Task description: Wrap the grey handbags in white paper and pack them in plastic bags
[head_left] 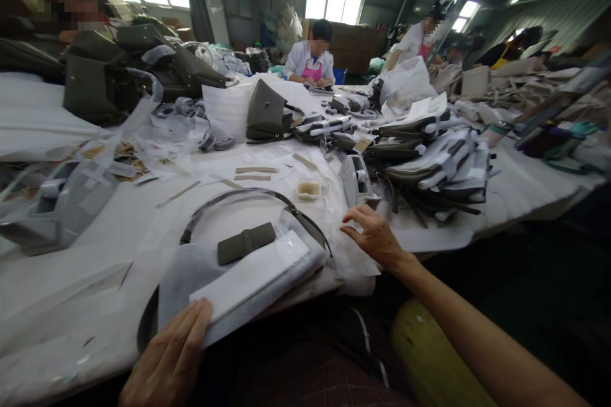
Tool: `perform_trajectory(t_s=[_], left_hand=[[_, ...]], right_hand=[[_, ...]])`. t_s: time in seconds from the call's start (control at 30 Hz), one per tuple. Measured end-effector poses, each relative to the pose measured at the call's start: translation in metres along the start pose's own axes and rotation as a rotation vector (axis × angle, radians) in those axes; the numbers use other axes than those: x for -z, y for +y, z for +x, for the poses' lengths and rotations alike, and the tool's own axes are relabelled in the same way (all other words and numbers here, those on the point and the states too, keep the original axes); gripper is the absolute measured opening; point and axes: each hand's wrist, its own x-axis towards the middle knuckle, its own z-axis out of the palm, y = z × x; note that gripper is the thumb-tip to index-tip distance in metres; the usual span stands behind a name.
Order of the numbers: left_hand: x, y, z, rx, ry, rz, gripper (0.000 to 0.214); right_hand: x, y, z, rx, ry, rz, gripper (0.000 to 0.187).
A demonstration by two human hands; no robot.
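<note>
A dark olive handbag (315, 227) lies at the table's front edge, its looped strap (229, 194) spread behind it. Translucent tissue and a folded white paper (258, 273) cover part of the bag, and an olive flap or tab (245, 243) rests on top. My left hand (167, 353) is closed on the paper's near left end, fingers straight on top and the thumb hidden. To the right, my right hand (370, 235) hovers open with curved fingers, thumb apart and nothing visible between them. Just beyond its fingertips stands a grey tape dispenser (353, 179).
A small white dish (309, 189) and brown strips (255, 170) lie behind the bag. Paper-wrapped bags (429, 152) are piled at right, and an upright olive bag (267, 111) stands farther back. Another tape dispenser (62, 210) is at left. A co-worker (312, 60) sits across the table.
</note>
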Motion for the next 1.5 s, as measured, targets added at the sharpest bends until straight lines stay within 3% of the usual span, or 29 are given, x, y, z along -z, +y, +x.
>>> perform_trajectory(t_s=[0.1, 0.17, 0.23, 0.33, 0.47, 0.6, 0.7, 0.8, 0.9, 0.97, 1.1, 1.3, 1.4, 1.5], left_hand=[[-0.001, -0.001, -0.005, 0.025, -0.02, -0.01, 0.052], [-0.002, -0.001, -0.007, 0.037, -0.025, -0.014, 0.051], [-0.002, -0.001, -0.007, 0.038, -0.012, -0.009, 0.051], [-0.002, 0.001, -0.001, 0.028, 0.006, -0.017, 0.052], [0.003, 0.006, 0.009, 0.039, 0.024, -0.028, 0.054], [0.005, 0.008, 0.01, 0.042, 0.033, -0.028, 0.052], [0.003, 0.009, 0.008, 0.051, 0.046, -0.019, 0.048], [0.001, 0.009, 0.005, 0.054, 0.056, -0.013, 0.046], [0.001, 0.01, 0.004, 0.05, 0.054, -0.015, 0.044], [0.001, 0.01, 0.004, 0.055, 0.057, -0.012, 0.044], [0.0, 0.011, 0.004, 0.068, 0.066, -0.006, 0.043], [-0.001, 0.01, 0.005, 0.055, 0.084, -0.01, 0.043], [-0.001, 0.01, 0.005, 0.051, 0.093, -0.006, 0.043], [0.0, 0.01, 0.005, 0.045, 0.116, 0.005, 0.041]], right_hand=[[-0.01, 0.0, 0.02, 0.36, -0.14, -0.207, 0.039], [-0.014, 0.003, 0.034, 0.48, -0.225, -0.277, 0.032], [-0.012, 0.009, 0.048, 0.508, -0.248, -0.294, 0.016], [0.011, 0.017, 0.066, 0.397, -0.097, -0.261, 0.009], [0.061, 0.008, 0.08, 0.085, 0.206, -0.061, 0.019], [0.091, -0.017, 0.079, -0.002, 0.25, 0.178, 0.021], [0.086, -0.026, 0.077, -0.055, 0.134, 0.24, 0.023], [0.068, -0.026, 0.074, -0.155, -0.17, 0.372, 0.03], [0.053, -0.03, 0.065, -0.101, -0.45, 0.419, 0.03], [0.051, -0.034, 0.06, -0.042, -0.49, 0.35, 0.025], [0.059, -0.03, 0.067, -0.096, -0.304, 0.256, 0.026], [0.093, 0.002, 0.11, -0.087, 0.297, 0.198, 0.028], [0.112, 0.005, 0.125, -0.208, 0.391, 0.407, 0.029], [0.12, 0.0, 0.132, -0.304, 0.375, 0.656, 0.036]])
